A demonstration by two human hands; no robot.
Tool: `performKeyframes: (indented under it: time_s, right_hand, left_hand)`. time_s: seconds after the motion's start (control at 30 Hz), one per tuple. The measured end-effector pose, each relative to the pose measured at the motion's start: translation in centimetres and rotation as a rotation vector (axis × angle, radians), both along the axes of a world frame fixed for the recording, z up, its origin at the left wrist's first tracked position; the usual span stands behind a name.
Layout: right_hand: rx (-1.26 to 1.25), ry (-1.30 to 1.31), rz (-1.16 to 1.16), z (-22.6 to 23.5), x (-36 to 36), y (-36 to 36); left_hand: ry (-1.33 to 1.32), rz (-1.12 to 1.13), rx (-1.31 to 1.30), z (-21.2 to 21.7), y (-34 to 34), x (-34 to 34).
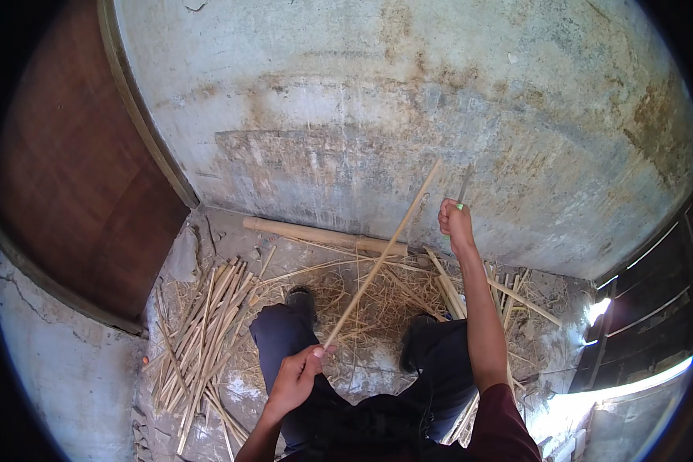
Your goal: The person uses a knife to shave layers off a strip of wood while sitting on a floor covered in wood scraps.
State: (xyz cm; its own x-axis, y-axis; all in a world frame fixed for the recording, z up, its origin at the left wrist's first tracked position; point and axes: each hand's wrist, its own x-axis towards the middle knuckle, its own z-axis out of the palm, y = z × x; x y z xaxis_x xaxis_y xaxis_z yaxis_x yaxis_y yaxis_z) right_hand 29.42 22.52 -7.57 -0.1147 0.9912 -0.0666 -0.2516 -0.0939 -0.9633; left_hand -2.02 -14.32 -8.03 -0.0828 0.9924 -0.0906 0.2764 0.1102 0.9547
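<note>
Left hand (296, 377) fingers clamp the bamboo strip (381, 258) low, angling it outward; right hand (456, 223) fist grips knife (464, 185) raised clear, blade up.

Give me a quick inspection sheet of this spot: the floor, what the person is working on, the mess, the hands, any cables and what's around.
Surface: rough concrete floor, dusty, strewn with shavings.
Job's things: a long thin stick slanting up from the left hand; a blade with a green handle raised in the right hand.
Clutter: a pile of split sticks on the left, more sticks on the right, a thick pole along the wall, straw-like shavings between the feet.
Hands: left hand shut on the stick's lower end; right hand shut on the blade's handle.
Cables: nothing seen.
Surroundings: stained concrete wall ahead, brown wooden door at left, bright opening at lower right.
</note>
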Motion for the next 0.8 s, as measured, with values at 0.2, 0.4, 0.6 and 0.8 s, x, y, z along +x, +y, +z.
performKeyframes:
  time_s: [0.2,0.4,0.6,0.8]
  right_hand:
    - [0.636,-0.686,-0.168,0.4,-3.7,-3.8]
    - [0.795,-0.89,-0.057,2.3,-7.5,-9.0]
    - [0.918,-0.833,0.004,2.4,-8.2,-10.0]
    - [0.914,-0.873,0.036,1.2,-9.0,-10.9]
  left_hand:
    - [-0.176,-0.039,-0.097,2.0,2.3,0.4]
    - [-0.274,-0.098,-0.135,1.9,3.5,-0.2]
    - [-0.373,-0.149,-0.172,2.2,4.7,0.0]
    - [-0.396,-0.133,-0.12,2.3,5.3,0.4]
